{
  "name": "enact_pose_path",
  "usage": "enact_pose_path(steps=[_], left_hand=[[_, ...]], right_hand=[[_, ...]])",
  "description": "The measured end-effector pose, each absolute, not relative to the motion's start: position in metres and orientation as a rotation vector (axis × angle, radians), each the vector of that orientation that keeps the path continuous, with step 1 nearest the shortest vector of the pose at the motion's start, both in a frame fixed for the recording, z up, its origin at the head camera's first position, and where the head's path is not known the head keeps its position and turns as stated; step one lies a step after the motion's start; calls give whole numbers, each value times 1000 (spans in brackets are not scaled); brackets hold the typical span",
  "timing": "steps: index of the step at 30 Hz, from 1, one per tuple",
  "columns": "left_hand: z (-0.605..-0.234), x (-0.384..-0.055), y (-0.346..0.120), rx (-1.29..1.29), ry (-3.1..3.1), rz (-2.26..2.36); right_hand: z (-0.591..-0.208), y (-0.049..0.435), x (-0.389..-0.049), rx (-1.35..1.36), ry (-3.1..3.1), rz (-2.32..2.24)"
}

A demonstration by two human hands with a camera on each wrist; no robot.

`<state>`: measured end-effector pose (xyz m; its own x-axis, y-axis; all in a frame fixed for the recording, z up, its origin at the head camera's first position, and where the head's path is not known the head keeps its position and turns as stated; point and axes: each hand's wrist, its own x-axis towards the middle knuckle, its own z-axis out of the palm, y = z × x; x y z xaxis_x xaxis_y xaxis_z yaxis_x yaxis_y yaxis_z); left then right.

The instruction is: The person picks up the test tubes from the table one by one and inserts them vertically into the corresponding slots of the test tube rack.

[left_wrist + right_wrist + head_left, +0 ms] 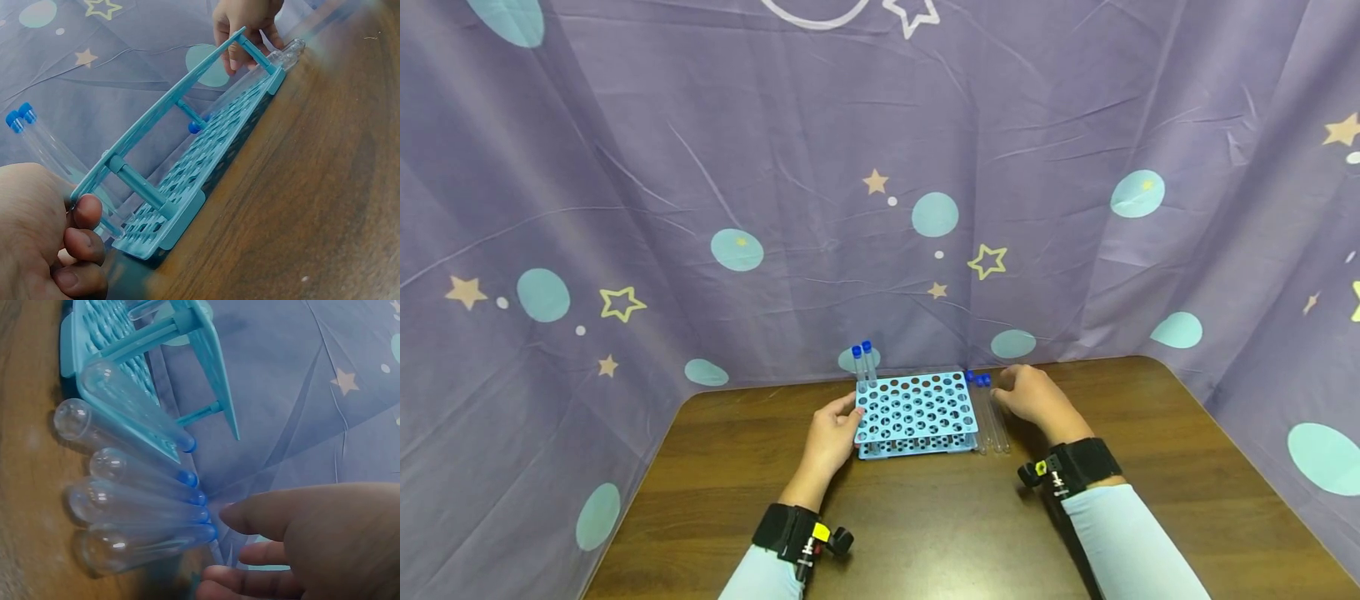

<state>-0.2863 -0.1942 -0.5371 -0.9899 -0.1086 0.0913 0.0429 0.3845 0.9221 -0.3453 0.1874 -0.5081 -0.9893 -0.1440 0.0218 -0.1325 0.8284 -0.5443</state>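
A light-blue test tube rack (951, 428) stands on the table, with two blue-capped test tubes (869, 368) upright in its far left corner. My left hand (832, 435) grips the rack's left end; in the left wrist view its thumb and curled fingers (84, 244) are at the edge of the top plate. Several more clear test tubes (125, 547) with blue caps lie side by side along the rack's right end, caps toward the curtain. Beside those caps is my right hand (1037, 402), fingers (256, 515) slightly bent and apart, holding nothing visible.
The brown wooden table (917, 525) has rounded far corners. Right behind it hangs a purple curtain (820, 317) with stars and teal dots, close to the rack's back. Black straps with small cameras (838, 542) sit on both wrists.
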Motion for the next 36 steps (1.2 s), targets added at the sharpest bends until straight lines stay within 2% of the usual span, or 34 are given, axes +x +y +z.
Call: enact_pose_path(steps=[12, 36], left_hand=[[-537, -288, -194, 54, -2507, -1664], [-538, -289, -195, 50, -2524, -1643]], right_hand=[[-519, 182, -345, -209, 2802, -1133], [-520, 178, -348, -202, 2785, -1135]])
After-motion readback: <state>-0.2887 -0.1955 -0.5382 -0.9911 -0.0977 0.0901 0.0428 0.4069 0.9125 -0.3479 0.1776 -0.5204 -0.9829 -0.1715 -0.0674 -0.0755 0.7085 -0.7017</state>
